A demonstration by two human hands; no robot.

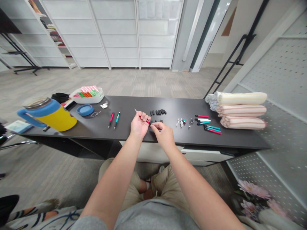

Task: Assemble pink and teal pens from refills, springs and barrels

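My left hand (139,124) is closed round a thin red pen part (146,121) whose white tip sticks out up and to the left. My right hand (162,131) pinches a small black piece at the red part's right end. Both hands hover just above the dark table (134,105). Several black pen grips (158,112) lie in a row just beyond the hands. Two assembled pens, one red (111,119) and one teal (116,120), lie to the left. Loose pen barrels (208,124) and small springs and tips (181,122) lie to the right.
A yellow jug with a blue handle (51,115) stands at the table's left end, beside a blue lid (85,110) and a white tray of coloured items (88,94). Rolled striped towels (241,110) are stacked at the right. A white perforated panel stands on the right.
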